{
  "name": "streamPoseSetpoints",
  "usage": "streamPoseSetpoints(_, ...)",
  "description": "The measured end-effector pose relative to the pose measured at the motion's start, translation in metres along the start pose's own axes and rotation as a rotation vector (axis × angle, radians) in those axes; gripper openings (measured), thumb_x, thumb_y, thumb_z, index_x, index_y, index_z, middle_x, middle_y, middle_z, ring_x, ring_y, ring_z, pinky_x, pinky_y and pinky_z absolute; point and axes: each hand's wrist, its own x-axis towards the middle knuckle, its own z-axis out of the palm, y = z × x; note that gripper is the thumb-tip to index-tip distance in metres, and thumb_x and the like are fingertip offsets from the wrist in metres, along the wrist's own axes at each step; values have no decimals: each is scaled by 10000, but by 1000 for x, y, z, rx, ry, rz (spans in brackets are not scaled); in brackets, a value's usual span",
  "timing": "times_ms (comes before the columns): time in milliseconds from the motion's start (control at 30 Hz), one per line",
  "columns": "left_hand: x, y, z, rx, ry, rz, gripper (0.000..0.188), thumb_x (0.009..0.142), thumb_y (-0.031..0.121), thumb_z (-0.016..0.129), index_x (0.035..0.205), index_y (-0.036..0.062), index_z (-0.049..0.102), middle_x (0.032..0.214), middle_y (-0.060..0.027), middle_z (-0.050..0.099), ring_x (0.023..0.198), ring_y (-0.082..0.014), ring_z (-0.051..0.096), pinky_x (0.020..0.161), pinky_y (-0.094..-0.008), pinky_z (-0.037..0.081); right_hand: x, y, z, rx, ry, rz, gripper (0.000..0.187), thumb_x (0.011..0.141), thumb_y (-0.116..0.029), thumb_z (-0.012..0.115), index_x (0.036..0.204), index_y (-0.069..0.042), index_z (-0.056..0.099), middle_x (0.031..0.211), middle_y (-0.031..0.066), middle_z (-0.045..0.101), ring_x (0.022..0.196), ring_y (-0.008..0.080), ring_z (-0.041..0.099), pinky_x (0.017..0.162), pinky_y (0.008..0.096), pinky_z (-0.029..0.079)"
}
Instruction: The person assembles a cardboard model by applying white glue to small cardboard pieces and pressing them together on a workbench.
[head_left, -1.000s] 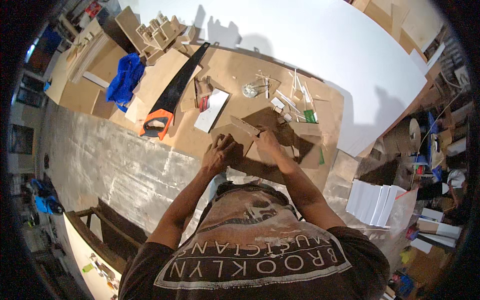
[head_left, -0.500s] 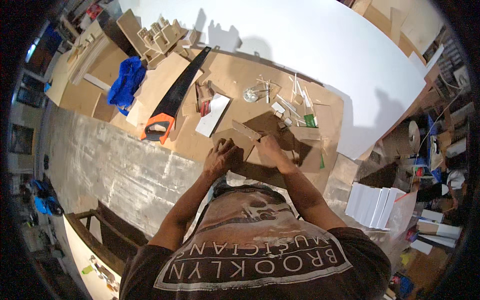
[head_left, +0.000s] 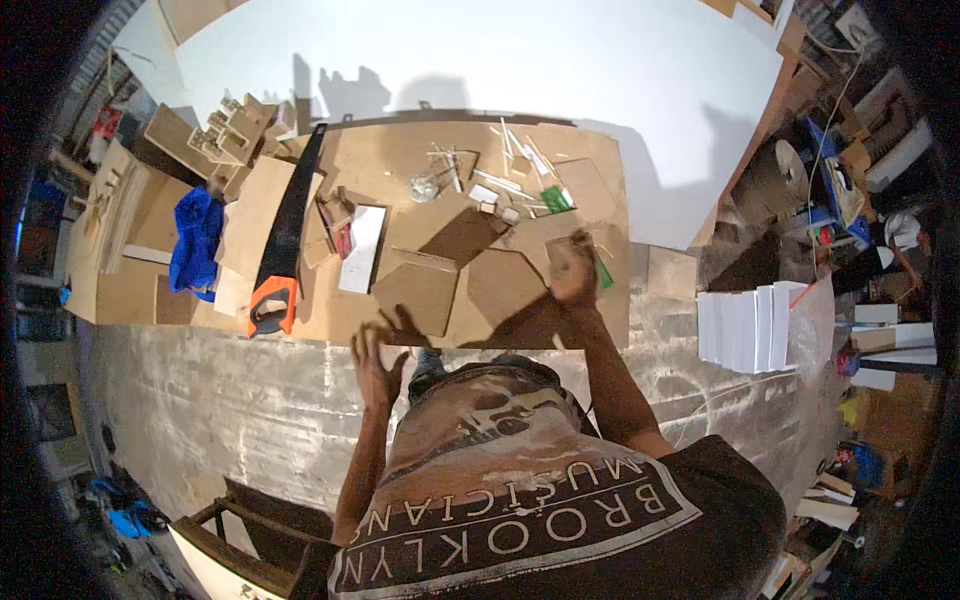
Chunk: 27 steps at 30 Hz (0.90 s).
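Note:
My left hand [head_left: 378,362] hovers at the table's near edge, fingers spread, with nothing in it. In front of it lies a cut brown board [head_left: 415,295] with angled corners, and a narrow wooden strip [head_left: 424,260] runs along its far edge. Another cut board [head_left: 500,290] lies to its right. My right hand [head_left: 572,272] is over the right part of the table, its fingers curled and slightly blurred; whatever they may hold is hidden. Just right of that hand is a green piece [head_left: 603,270] with a thin stick beside it.
An orange-handled handsaw [head_left: 283,240] lies left, beside a white rectangular piece [head_left: 362,248]. Farther back are a clear round container [head_left: 424,187], thin sticks [head_left: 525,150], small blocks [head_left: 487,208] and another green piece [head_left: 556,199]. A blue cloth [head_left: 196,240] hangs at the left.
The view has swung to the right. My left hand has drawn back from the board and opened. My right hand has left the wooden strip and moved right, near the green piece.

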Motion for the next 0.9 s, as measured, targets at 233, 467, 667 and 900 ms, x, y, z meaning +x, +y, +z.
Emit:
streamPoseSetpoints(233, -93, -12, 19, -84, 152, -540, 707, 872, 206, 728, 1472, 51, 390, 1474, -276, 384, 1368, -483, 331, 1130, -552, 300, -57, -8, -43, -397, 29, 362, 1014, 728, -494, 792, 1492, -26, 317, 1445, 217, 400, 1333, 427, 370, 1050, 600, 350)
streamPoseSetpoints(467, -103, 0, 21, -120, 183, -502, 585, 881, 120, 698, 1412, 38, 464, 1417, -263, 437, 1306, -478, 406, 1087, -551, 358, -61, -6, -32, -211, 166, 417, 1178, 640, -362, 876, 1521, -17, 174, 1382, 266, 399, 1297, 467, 369, 1048, 620, 331)
streamPoseSetpoints(667, -70, 6, 7, -393, 185, -396, 400, 923, 135, 671, 1281, -16, 576, 1301, -211, 548, 1069, -309, 617, 736, -400, 551, -62, 62, -22, -26, 420, 197, 768, 814, -325, 771, 1388, -3, 376, 1312, 299, 460, 1200, 425, 475, 994, 488, 409)
streamPoseSetpoints(900, -1, 14, -5, -755, -218, -256, 308, 937, 105, 648, 1206, -45, 644, 1016, -143, 710, 894, -203, 665, 793, -332, 543, -111, -51, -38, 474, 253, 330, 279, 977, -148, 598, 1191, 14, 521, 1152, 146, 603, 1067, 246, 580, 946, 367, 463)
